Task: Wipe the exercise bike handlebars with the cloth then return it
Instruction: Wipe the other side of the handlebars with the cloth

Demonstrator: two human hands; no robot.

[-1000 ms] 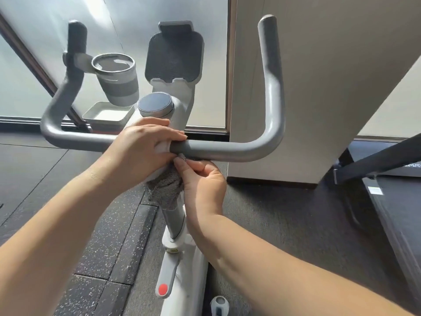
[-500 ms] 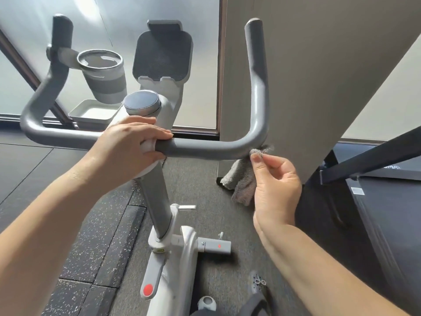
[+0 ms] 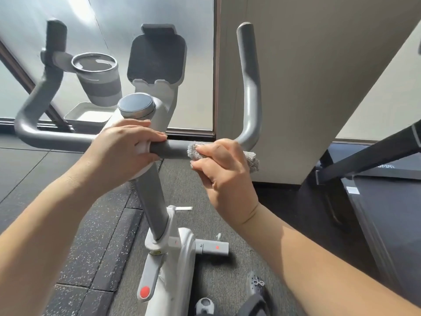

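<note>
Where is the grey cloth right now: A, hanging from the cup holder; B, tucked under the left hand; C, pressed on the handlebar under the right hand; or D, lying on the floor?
C: the cloth sits bunched on the handlebar under the right hand, while the left hand grips the bar bare.

A grey cup holder (image 3: 96, 79) hangs beside a dark tablet mount (image 3: 156, 58), above a round dial (image 3: 136, 106). A white tray (image 3: 87, 115) sits on the floor by the frosted window (image 3: 136, 17). A treadmill (image 3: 385, 201) stands at right.
</note>
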